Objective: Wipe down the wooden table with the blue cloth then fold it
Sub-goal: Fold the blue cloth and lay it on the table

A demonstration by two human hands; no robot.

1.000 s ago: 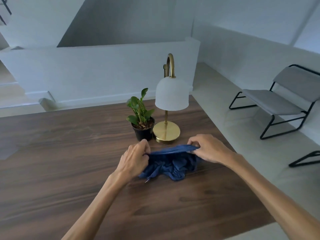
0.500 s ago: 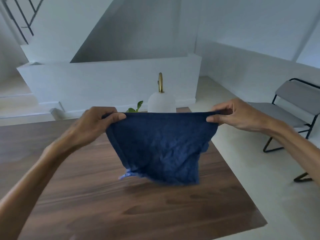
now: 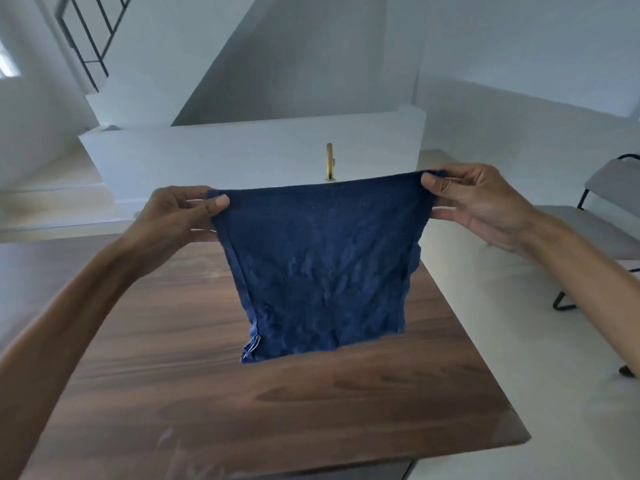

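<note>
Blue cloth (image 3: 318, 271) now lifted off the table (image 3: 311, 403), my left hand (image 3: 173, 216) and right hand (image 3: 481, 202) pinching its top corners taut — folding begins.

Both forearms are showing bare from the lower edges of the view up to the wrists, with no sleeves reaching into sight. The left hand (image 3: 176, 216) is wearing no glove, ring or watch. The right hand (image 3: 481, 202) is likewise showing bare fingers and a bare wrist. Short, unpainted nails are showing on both thumbs.
</note>
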